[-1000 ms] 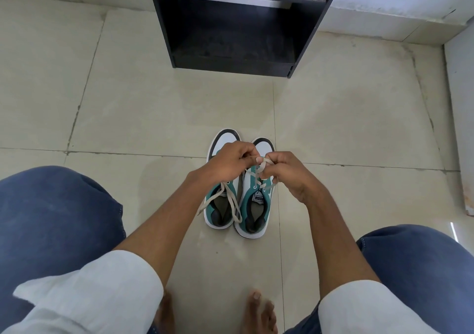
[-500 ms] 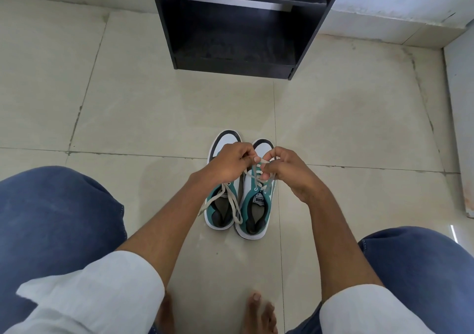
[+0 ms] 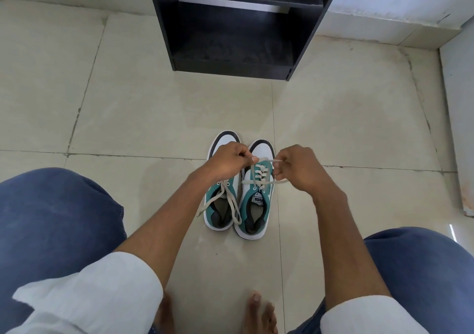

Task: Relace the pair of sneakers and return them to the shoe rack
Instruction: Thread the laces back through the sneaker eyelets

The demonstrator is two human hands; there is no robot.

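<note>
Left hand [image 3: 227,160]: fisted, pinching one lace end above right sneaker [image 3: 256,190]. Right hand [image 3: 295,167]: curled shut, gripping other end of same lace [image 3: 259,177], drawn taut sideways across top eyelets. Crossings visible down tongue; top eyelets apparently threaded; no knot visible.

Left sneaker [image 3: 221,192]: touching right sneaker's side, toe partly hidden under left hand. Laced, ends loose [image 3: 230,205], trailing over collar and onto floor [image 3: 154,103].

Both sneakers upright near floor's middle, toes toward rack [image 3: 236,26]. Rack: black, open-fronted, at far edge of floor against wall, well apart from shoes. Lower shelf bare and dusty.

Risks, as judged:
- Uneven pull could drag one end short, leaving too little to tie.
- Hard tug might slide or tip right sneaker; nothing pinning it down.
- Loose ends on left sneaker could snag under a knee or bare foot [image 3: 259,310] when lifting the pair.
- Untied ends likely to catch on rack edge during return.

Writing: "PUMA" on white tongue label [image 3: 258,199] of right sneaker, read upside down. No other legible text.
</note>
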